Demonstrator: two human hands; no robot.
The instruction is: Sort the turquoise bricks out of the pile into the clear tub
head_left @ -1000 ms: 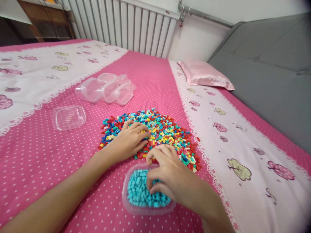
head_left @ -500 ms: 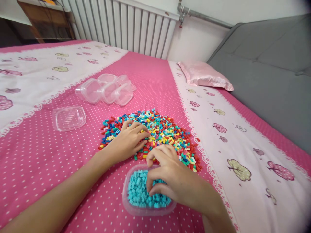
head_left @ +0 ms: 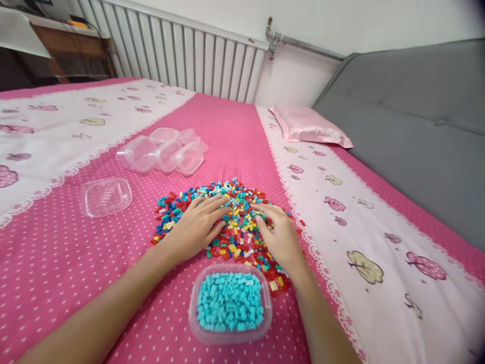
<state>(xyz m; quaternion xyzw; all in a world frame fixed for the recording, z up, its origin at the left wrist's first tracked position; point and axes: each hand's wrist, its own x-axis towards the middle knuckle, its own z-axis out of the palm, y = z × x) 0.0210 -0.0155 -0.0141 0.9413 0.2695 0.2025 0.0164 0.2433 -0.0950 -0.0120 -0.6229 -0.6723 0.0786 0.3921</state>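
Observation:
A heap of small building bricks in red, yellow, blue, green and white is spread on the pink bedspread. My left hand lies over the heap's left side, its fingers stretched out. On the right side rests my right hand, thumb and fingers apart, fingertips at the bricks. Nothing shows held in either hand, though the undersides of the fingers are hidden. Close to me, a clear plastic tub holds many turquoise bricks, level and in full view.
Several clear tubs lie bunched together beyond the heap to the left. Nearer, a clear lid lies flat on the dotted bedspread. A pink pillow sits by the grey headboard, and a white radiator stands behind.
My right hand has moved from above the turquoise bricks' tub forward to the heap, and its fingers have opened out. My left hand stays on the heap. The view has tilted up slightly.

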